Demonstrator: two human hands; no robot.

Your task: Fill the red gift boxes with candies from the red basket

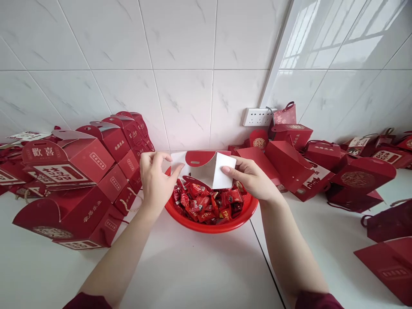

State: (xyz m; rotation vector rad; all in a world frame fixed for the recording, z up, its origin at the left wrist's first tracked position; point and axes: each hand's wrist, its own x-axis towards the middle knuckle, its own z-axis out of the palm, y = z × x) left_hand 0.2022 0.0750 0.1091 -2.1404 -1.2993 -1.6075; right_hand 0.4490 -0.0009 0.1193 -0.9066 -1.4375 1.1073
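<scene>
A red gift box with white insides is held open over a red plastic basin. My right hand pinches the box's white right flap between thumb and fingers. At the opposite side, my left hand has its thumb and forefinger at the white left flap, the thumb on the inner face. Below the box, red-wrapped candies fill the basin. The box's lower part is hidden behind its flaps and the candies.
Red gift boxes are stacked on the left. More boxes crowd the right, some with flaps up, and another lies near the right edge. A power strip is on the tiled wall behind the white table.
</scene>
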